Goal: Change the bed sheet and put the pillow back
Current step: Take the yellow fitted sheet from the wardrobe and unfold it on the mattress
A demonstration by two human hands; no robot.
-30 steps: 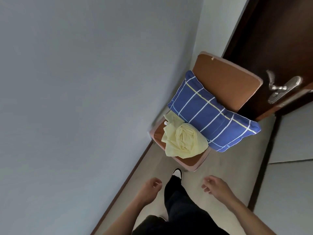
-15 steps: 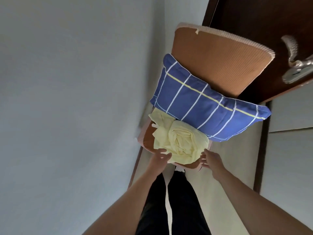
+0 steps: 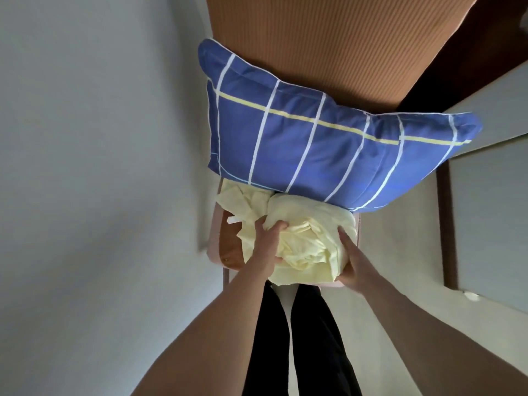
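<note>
So the crumpled pale yellow bed sheet (image 3: 303, 247) is bunched up on the front of the seat of a brown upholstered chair (image 3: 328, 47). Left hand (image 3: 264, 248) is on top of the bundle with its fingers dug into the folds, grabbing it. Right hand (image 3: 353, 261) cups the sheet's right side, fingers pretty straight along the cloth. Right behind it, touching, sits the blue pillow with white and yellow stripes (image 3: 323, 147), leaning on the chair back. Grey wall (image 3: 91, 167) on the left, dark trousers (image 3: 303, 347) below.
</note>
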